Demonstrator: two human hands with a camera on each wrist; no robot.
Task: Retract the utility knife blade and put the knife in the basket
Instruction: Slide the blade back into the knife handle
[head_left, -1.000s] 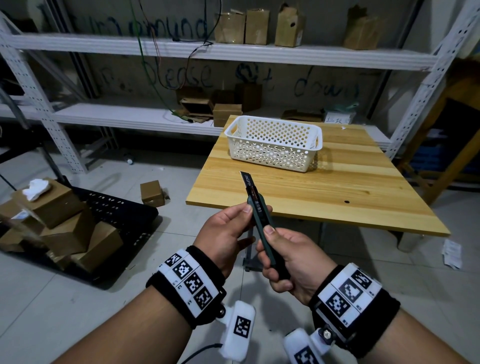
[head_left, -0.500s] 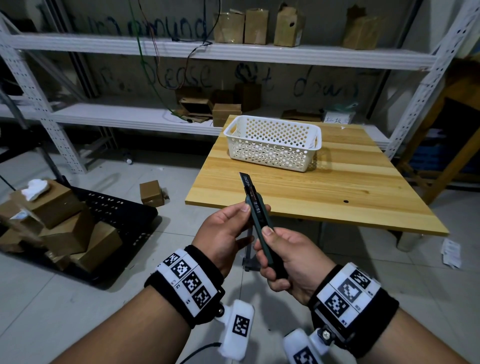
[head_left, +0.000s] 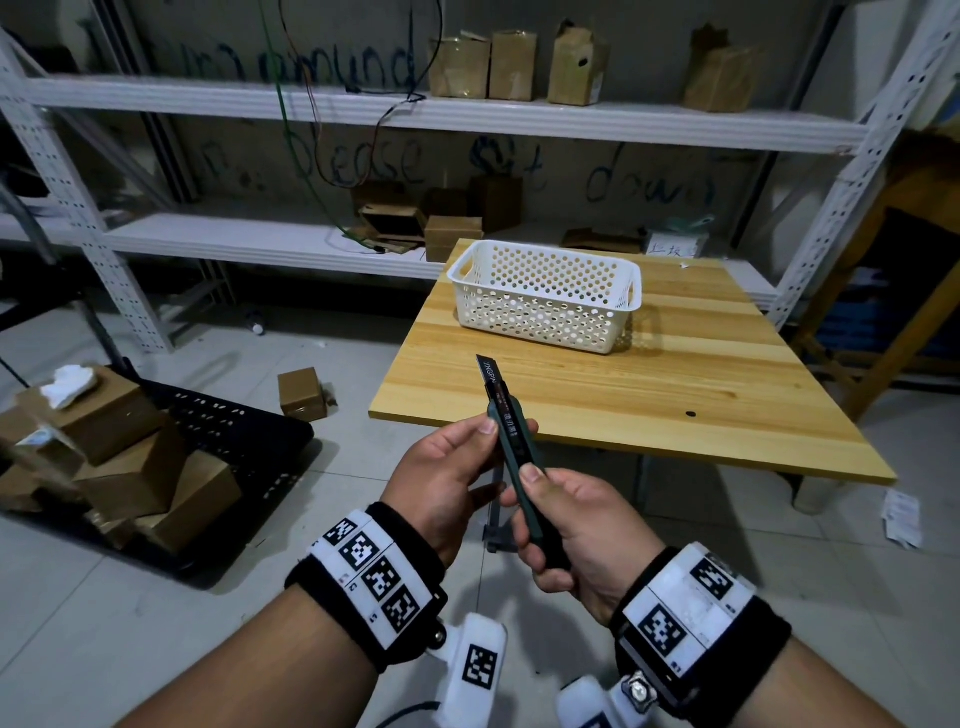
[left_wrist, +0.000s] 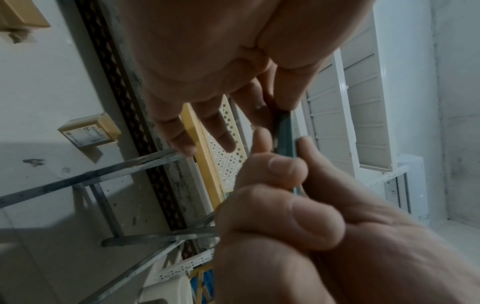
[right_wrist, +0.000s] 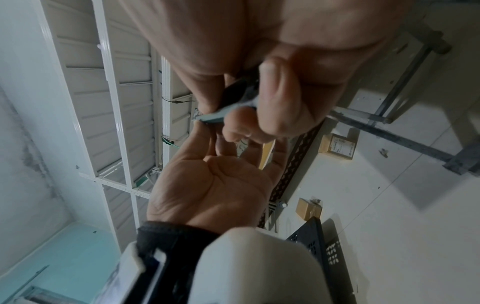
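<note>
A: Where's the utility knife (head_left: 519, 467)?
B: Right hand (head_left: 576, 525) wraps the handle; left hand (head_left: 447, 467) pinches it higher up; blade out, long axis pointing up and away toward the basket (head_left: 545, 299).
A: Beyond?
B: Wooden worktop (head_left: 649, 400) carrying the basket; then shelves (head_left: 260, 244) with cardboard boxes.

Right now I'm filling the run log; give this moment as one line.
stage: blade not yet retracted | utility knife: right hand grips handle, left hand pinches body | basket: on table

"JINGPIN" on knife blade (head_left: 488, 370)
</note>
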